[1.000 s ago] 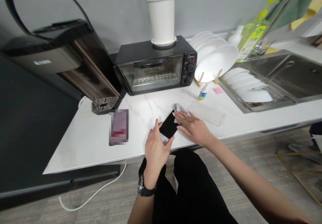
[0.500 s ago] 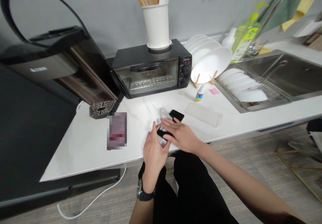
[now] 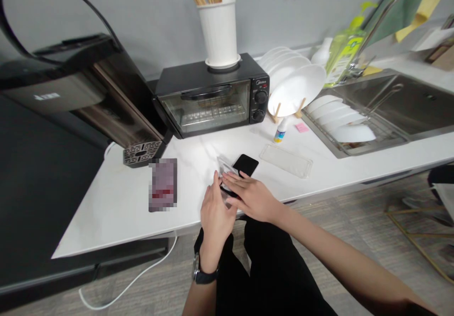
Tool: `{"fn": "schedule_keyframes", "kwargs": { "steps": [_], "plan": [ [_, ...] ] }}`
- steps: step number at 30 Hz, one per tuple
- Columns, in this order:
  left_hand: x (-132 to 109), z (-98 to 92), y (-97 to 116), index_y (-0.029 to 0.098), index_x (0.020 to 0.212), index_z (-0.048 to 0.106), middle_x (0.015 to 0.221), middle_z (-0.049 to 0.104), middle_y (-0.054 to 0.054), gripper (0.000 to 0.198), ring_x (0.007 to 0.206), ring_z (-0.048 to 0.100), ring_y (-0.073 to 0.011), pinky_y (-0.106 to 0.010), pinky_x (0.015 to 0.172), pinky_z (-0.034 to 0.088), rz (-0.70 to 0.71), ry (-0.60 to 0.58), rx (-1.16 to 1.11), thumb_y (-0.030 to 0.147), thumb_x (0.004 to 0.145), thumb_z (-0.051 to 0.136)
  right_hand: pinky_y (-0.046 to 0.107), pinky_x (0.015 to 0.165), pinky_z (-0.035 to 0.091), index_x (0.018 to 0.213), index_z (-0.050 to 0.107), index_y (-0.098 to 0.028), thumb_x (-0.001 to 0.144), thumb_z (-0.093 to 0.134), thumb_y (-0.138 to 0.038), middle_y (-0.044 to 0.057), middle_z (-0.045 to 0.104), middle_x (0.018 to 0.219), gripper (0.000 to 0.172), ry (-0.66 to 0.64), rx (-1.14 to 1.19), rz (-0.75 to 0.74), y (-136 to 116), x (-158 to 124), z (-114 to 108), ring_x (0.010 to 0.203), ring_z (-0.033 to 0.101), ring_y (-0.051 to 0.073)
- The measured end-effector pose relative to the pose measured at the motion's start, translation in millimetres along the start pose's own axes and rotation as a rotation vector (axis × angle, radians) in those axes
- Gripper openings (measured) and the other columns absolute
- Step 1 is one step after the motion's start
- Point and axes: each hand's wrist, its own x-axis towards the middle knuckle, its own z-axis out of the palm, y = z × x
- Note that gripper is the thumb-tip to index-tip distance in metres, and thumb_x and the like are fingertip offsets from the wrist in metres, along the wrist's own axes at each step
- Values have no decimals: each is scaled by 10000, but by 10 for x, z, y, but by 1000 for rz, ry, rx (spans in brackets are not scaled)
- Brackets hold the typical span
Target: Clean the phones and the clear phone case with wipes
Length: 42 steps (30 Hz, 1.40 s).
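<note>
A black smartphone [image 3: 246, 165] lies on the white counter, its upper end bare and its middle hidden by my fingers. Over it a piece of clear plastic film [image 3: 227, 165] sticks up at a slant past my fingertips. My left hand [image 3: 217, 212], a watch on its wrist, holds the phone's near left end between thumb and fingers. From the other side my right hand [image 3: 252, 195] reaches across with fingers long and close together, on the film. A clear phone case [image 3: 286, 160] lies to the right, below a small white bottle [image 3: 280, 131] with a blue and yellow label.
Behind stands a black toaster oven [image 3: 213, 105], topped by a white utensil holder [image 3: 219, 34]. A dark drinks machine [image 3: 117, 93] and a blurred-out purple item [image 3: 163, 183] are on the left. White plates [image 3: 298, 89], a pink note [image 3: 301, 127] and a sink [image 3: 420, 103] are on the right.
My right fingertips have shifted slightly left and toward me, and the film's raised part has moved left with them. More of the phone's upper end shows. My left hand has hardly moved.
</note>
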Motion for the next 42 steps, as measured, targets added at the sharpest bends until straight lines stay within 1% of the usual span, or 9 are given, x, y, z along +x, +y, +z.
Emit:
{"fn": "schedule_keyframes", "kwargs": {
  "steps": [4, 7, 14, 20, 26, 29, 34, 38, 42],
  "plan": [
    [14, -9, 17, 225, 1720, 158, 1535, 637, -157, 964, 1397, 626, -364, -559, 1170, 512, 25, 8, -24, 377, 962, 734, 581, 1317, 337, 1592, 523, -275, 1139, 448, -366, 79, 577, 1602, 468, 5, -31, 49, 114, -232, -161, 1513, 530, 243],
    [23, -11, 24, 237, 1717, 151, 1534, 641, -143, 945, 1403, 620, -354, -552, 1180, 503, 48, 14, -36, 413, 981, 716, 632, 1295, 357, 1575, 553, -224, 1123, 485, -373, 133, 550, 1614, 481, 56, -164, 164, 276, -168, -236, 1518, 521, 311],
    [6, -5, 2, 184, 1716, 158, 1522, 641, -187, 917, 1387, 639, -362, -559, 1145, 535, 20, -10, 9, 308, 980, 690, 560, 1320, 346, 1611, 496, -259, 1135, 458, -444, 84, 568, 1612, 512, -41, 45, -17, -57, -173, -80, 1539, 496, 240],
    [23, -20, 34, 230, 1721, 139, 1526, 646, -154, 954, 1403, 625, -358, -564, 1166, 516, 56, 16, -12, 411, 982, 714, 615, 1289, 381, 1570, 562, -215, 1124, 480, -387, 136, 555, 1610, 485, 66, -147, 164, 175, -99, -173, 1524, 515, 317],
    [11, -11, 23, 207, 1717, 163, 1542, 628, -181, 929, 1387, 642, -357, -551, 1152, 529, 23, 4, 12, 287, 963, 700, 538, 1302, 389, 1605, 500, -205, 1140, 439, -407, 105, 569, 1611, 511, -23, -28, -23, -19, -137, -61, 1541, 496, 245],
    [22, -15, 44, 214, 1717, 155, 1515, 651, -164, 942, 1383, 639, -366, -569, 1162, 517, 49, 17, -8, 382, 977, 713, 575, 1301, 382, 1588, 527, -280, 1145, 421, -353, 66, 573, 1609, 461, 10, -84, 65, 107, -263, -189, 1521, 521, 249],
    [18, -18, 36, 207, 1711, 176, 1519, 645, -171, 899, 1380, 639, -362, -559, 1160, 520, 57, 14, -8, 346, 985, 688, 594, 1280, 407, 1568, 551, -139, 1121, 483, -393, 175, 536, 1619, 518, 39, -155, 102, 97, -73, -105, 1538, 493, 334],
    [4, -17, 21, 191, 1713, 177, 1515, 639, -190, 891, 1376, 639, -366, -545, 1118, 550, 30, -17, 15, 248, 968, 661, 546, 1296, 397, 1605, 506, -241, 1131, 471, -420, 99, 565, 1612, 508, -32, -3, -37, -68, -166, -53, 1534, 506, 251],
    [21, -22, 42, 209, 1714, 167, 1520, 642, -157, 922, 1388, 621, -372, -557, 1157, 520, 51, -3, -10, 389, 984, 701, 602, 1300, 373, 1595, 523, -283, 1135, 449, -349, 78, 560, 1616, 471, 26, -104, 112, 146, -221, -193, 1524, 516, 274]
  ]
}}
